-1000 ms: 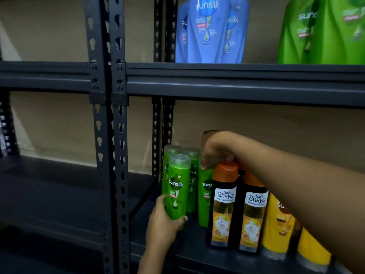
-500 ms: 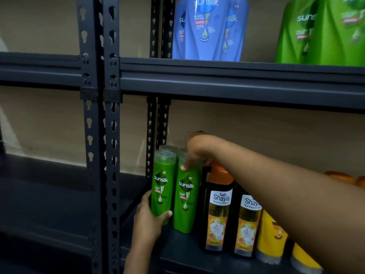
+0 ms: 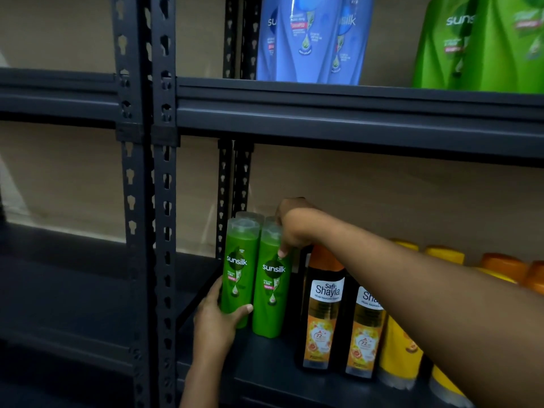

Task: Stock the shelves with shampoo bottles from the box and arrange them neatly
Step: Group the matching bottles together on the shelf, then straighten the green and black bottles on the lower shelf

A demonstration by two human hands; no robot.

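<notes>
I see the front green bottle (image 3: 238, 272), gripped by my left hand (image 3: 216, 325), now pushed flush beside its neighbour (image 3: 272, 282), which my right hand (image 3: 291, 228) pinches, squaring the row left of the black bottles (image 3: 322, 307)

**Dark metal shelving, two stocked levels**

The lower shelf (image 3: 265, 375) carries green Sunsilk bottles (image 3: 272, 287) at its left end, then black Safi Shayla bottles (image 3: 323, 313) and yellow bottles (image 3: 397, 348). The upper shelf (image 3: 353, 113) bears blue Sunsilk bottles (image 3: 309, 39) and large green ones (image 3: 485, 45).
</notes>
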